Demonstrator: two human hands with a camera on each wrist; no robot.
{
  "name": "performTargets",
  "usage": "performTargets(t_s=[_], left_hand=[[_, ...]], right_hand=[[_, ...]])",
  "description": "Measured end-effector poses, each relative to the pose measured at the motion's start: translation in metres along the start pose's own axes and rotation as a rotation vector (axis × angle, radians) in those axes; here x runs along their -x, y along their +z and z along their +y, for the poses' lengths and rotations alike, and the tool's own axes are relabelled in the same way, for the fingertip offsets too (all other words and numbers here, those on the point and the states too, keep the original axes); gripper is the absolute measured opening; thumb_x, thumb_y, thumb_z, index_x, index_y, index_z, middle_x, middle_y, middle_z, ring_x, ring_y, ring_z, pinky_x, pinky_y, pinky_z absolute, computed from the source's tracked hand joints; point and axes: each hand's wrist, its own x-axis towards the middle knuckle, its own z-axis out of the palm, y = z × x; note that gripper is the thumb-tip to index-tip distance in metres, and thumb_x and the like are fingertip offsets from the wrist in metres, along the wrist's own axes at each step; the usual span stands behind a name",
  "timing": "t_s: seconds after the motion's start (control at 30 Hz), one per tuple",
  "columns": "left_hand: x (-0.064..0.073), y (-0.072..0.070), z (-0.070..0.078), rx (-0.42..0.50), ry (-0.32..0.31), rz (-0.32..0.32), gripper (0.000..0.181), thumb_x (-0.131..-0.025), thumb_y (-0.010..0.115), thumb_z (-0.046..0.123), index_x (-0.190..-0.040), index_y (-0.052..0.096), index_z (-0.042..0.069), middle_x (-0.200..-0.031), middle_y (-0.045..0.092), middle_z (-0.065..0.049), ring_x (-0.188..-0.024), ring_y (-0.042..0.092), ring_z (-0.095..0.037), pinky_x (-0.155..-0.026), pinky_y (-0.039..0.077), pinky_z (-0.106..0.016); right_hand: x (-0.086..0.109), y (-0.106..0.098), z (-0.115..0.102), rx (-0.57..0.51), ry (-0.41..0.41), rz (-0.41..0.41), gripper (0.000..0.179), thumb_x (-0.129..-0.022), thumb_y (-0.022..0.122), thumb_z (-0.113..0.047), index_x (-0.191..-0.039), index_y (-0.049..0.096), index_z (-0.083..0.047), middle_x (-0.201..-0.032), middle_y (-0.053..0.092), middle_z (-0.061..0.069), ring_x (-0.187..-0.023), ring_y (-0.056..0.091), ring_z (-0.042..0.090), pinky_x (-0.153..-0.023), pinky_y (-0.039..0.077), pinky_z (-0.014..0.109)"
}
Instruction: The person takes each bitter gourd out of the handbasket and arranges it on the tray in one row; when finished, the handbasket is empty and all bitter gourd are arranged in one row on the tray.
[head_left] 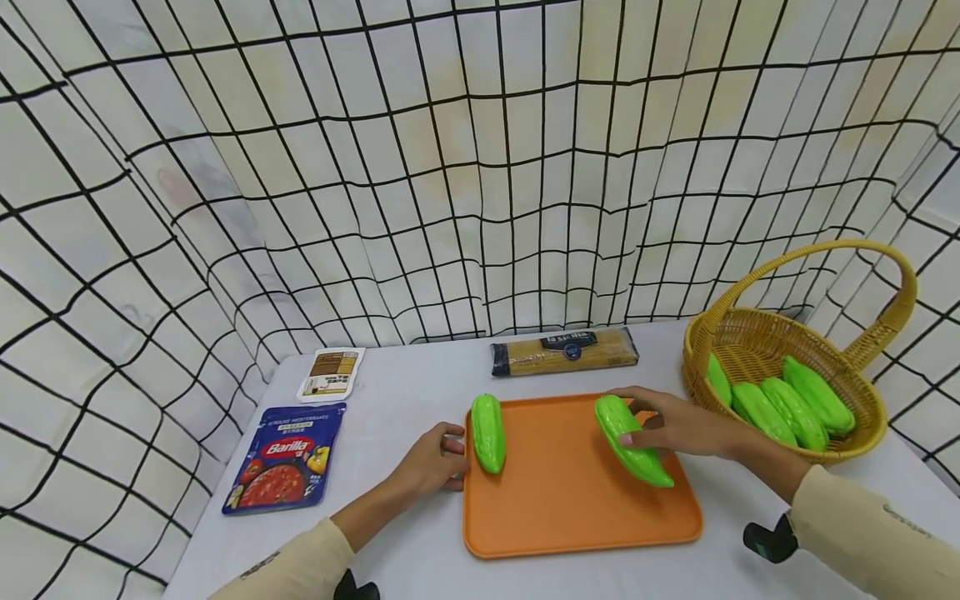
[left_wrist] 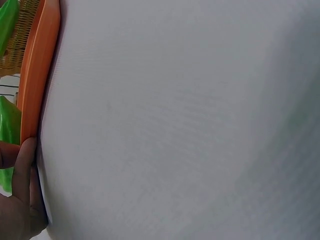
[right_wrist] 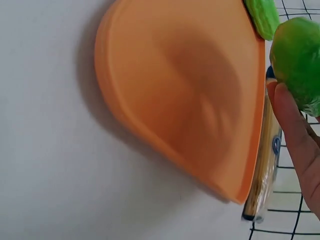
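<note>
My right hand holds a bright green, bumpy, gourd-like vegetable over the right half of an orange tray. The thumb lies on its near side, and the vegetable casts a shadow on the tray in the right wrist view. A second green vegetable lies lengthwise along the tray's left edge. At that edge is my left hand, its curled fingers at the rim. In the left wrist view, the fingertips meet the tray's outer wall, and part of the hand is out of frame.
On the right stands a wicker basket with a tall handle and several green vegetables inside. A pasta pack lies behind the tray. To the left are a blue Barilla pouch and a small brown-and-white packet. Black netting hangs around the table.
</note>
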Motion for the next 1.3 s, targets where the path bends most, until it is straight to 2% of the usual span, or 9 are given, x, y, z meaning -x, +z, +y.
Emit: performTargets(t_s=[0.07,0.17,0.47,0.6,0.8,0.97,1.13,1.3], left_hand=[[0.001,0.0,0.0,0.001,-0.001,0.003,0.059,-0.083,0.068,0.001,-0.138,0.046,-0.003,-0.111,0.054,-0.015,-0.091,0.063,-0.02,-0.069,0.064,-0.032],[0.001,0.0,-0.001,0.006,-0.007,0.008,0.059,-0.082,0.067,0.0,-0.137,0.047,-0.003,-0.111,0.054,-0.015,-0.09,0.062,-0.02,-0.069,0.064,-0.032],[0.002,0.001,0.001,-0.006,-0.009,0.01,0.059,-0.082,0.066,-0.001,-0.138,0.047,-0.003,-0.11,0.054,-0.015,-0.089,0.062,-0.02,-0.068,0.064,-0.032],[0.001,0.001,0.002,-0.012,-0.01,0.022,0.059,-0.082,0.066,-0.001,-0.138,0.047,-0.003,-0.111,0.055,-0.015,-0.09,0.062,-0.02,-0.068,0.064,-0.032],[0.001,0.001,0.003,-0.01,-0.012,0.023,0.059,-0.082,0.065,-0.001,-0.138,0.047,-0.003,-0.111,0.054,-0.015,-0.089,0.062,-0.021,-0.068,0.064,-0.032],[0.001,0.002,0.003,-0.01,-0.009,0.022,0.059,-0.082,0.065,-0.002,-0.138,0.047,-0.003,-0.111,0.054,-0.015,-0.088,0.063,-0.02,-0.068,0.064,-0.032],[0.001,0.002,0.003,-0.012,-0.009,0.023,0.059,-0.082,0.066,-0.001,-0.138,0.046,-0.003,-0.111,0.055,-0.015,-0.089,0.063,-0.02,-0.068,0.064,-0.032],[0.001,0.002,0.002,-0.006,-0.017,0.016,0.059,-0.082,0.066,-0.001,-0.138,0.046,-0.003,-0.111,0.054,-0.015,-0.09,0.063,-0.02,-0.068,0.064,-0.032]], right_hand=[[-0.007,0.004,-0.001,-0.007,0.001,0.0,0.07,-0.093,0.07,-0.036,-0.153,0.037,-0.021,-0.143,0.044,0.024,-0.115,0.06,0.033,-0.085,0.06,0.042],[-0.017,0.011,-0.004,-0.044,0.001,-0.002,0.07,-0.092,0.071,-0.033,-0.152,0.037,-0.021,-0.142,0.044,0.025,-0.113,0.061,0.033,-0.081,0.061,0.042],[-0.04,0.026,-0.014,-0.079,-0.021,0.021,0.066,-0.095,0.068,-0.034,-0.152,0.038,-0.017,-0.136,0.051,0.023,-0.108,0.063,0.029,-0.078,0.062,0.04],[-0.051,0.032,-0.019,-0.084,0.021,0.052,0.067,-0.093,0.071,-0.037,-0.15,0.04,-0.019,-0.137,0.05,0.022,-0.106,0.063,0.026,-0.078,0.061,0.039],[-0.067,0.04,-0.024,-0.129,0.091,0.057,0.071,-0.091,0.073,-0.034,-0.151,0.039,-0.015,-0.135,0.05,0.022,-0.1,0.063,0.024,-0.077,0.06,0.037],[-0.077,0.045,-0.028,-0.144,0.096,0.043,0.072,-0.091,0.072,-0.033,-0.152,0.038,-0.014,-0.137,0.05,0.022,-0.101,0.063,0.023,-0.076,0.06,0.037],[-0.088,0.049,-0.03,-0.152,0.102,0.032,0.07,-0.091,0.073,-0.031,-0.15,0.04,-0.015,-0.143,0.048,0.022,-0.109,0.062,0.025,-0.081,0.06,0.038],[-0.096,0.054,-0.035,-0.127,0.121,0.041,0.07,-0.089,0.074,-0.031,-0.149,0.042,-0.014,-0.14,0.051,0.023,-0.11,0.062,0.026,-0.084,0.061,0.04]])
